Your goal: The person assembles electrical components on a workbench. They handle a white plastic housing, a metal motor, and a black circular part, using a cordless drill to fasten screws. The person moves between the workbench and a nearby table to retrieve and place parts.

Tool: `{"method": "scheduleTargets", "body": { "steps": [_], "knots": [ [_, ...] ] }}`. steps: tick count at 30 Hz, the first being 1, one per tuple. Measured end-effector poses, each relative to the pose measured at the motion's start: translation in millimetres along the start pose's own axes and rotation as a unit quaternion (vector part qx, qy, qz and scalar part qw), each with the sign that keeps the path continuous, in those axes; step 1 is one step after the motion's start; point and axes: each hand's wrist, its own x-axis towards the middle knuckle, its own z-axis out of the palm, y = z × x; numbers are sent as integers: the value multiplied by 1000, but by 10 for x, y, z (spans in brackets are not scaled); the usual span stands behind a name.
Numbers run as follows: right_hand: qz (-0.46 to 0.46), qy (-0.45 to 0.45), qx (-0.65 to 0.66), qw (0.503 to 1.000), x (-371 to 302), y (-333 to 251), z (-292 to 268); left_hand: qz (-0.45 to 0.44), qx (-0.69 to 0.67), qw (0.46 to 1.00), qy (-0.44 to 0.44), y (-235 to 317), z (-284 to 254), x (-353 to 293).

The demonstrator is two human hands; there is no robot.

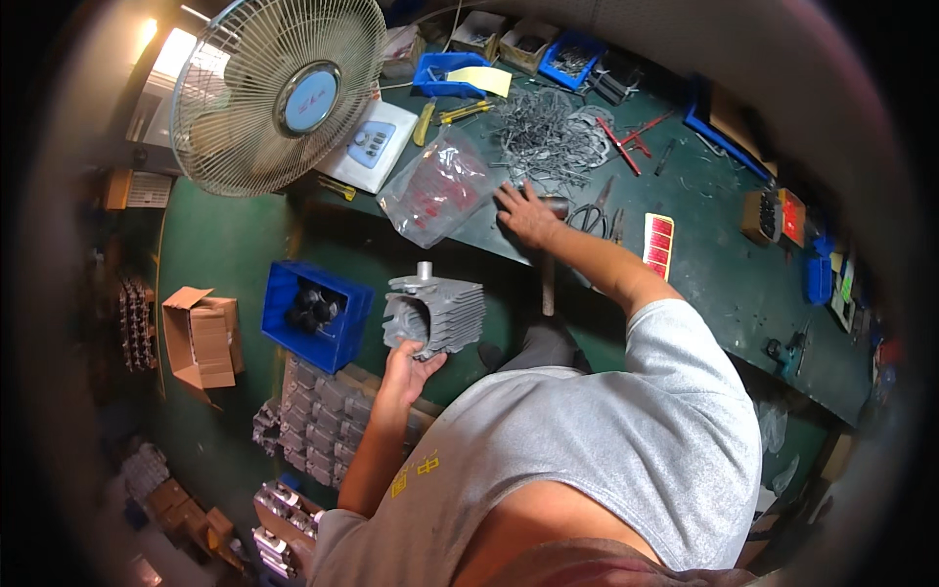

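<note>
The left hand (413,366) grips a finned metal housing (445,311) from below, well apart from the workbench; at one to two o'clock from it, the right hand (528,217) lies palm down, fingers spread, beside a hammer (548,286). I cannot tell whether they touch. From the right hand, a clear plastic bag (437,186) overhangs the bench at ten o'clock, scissors (587,221) lie at three, wire pieces (548,132) past twelve. A blue crate (354,328) sits at the housing's nine o'clock. The workbench (729,259) and floor (217,249) are green. Red labels (658,245) and yellow shirt characters (427,464) show.
</note>
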Motion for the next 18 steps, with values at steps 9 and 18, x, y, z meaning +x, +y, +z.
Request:
{"method": "scheduleTargets", "body": {
  "steps": [9,18],
  "knots": [
    [67,-25,-96,993,404,1024,-17,47,172,983,-55,690,825,781],
    [141,95,362,917,754,794,-511,47,235,970,-46,891,1147,974]
  ]
}}
